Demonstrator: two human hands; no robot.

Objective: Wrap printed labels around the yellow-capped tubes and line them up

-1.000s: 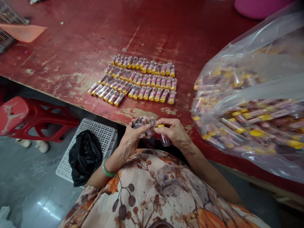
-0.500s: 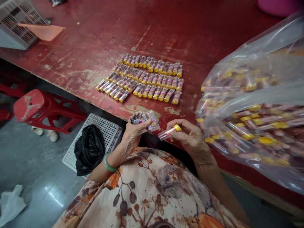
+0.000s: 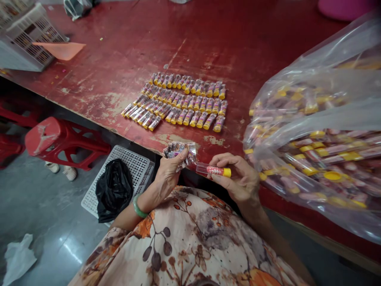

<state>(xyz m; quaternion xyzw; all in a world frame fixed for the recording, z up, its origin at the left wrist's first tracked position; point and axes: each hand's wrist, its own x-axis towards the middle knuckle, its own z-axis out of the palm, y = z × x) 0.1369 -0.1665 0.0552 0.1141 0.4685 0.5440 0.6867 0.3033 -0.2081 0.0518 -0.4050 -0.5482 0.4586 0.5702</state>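
Worn red desk point(image 3: 125, 43) carries three rows of finished tubes point(image 3: 181, 104); left hand point(image 3: 170, 174) grips labels point(image 3: 180, 150), right hand point(image 3: 238, 176) pinches a yellow-capped tube point(image 3: 214, 170); bag point(image 3: 321, 135) remains full.

- Rows of yellow-capped tubes point(image 3: 181, 102) are lying on the worn red table point(image 3: 125, 47).
- A black bag point(image 3: 114, 190) is sitting on a white crate point(image 3: 131, 161).
- A red stool point(image 3: 56, 137) is standing alongside.
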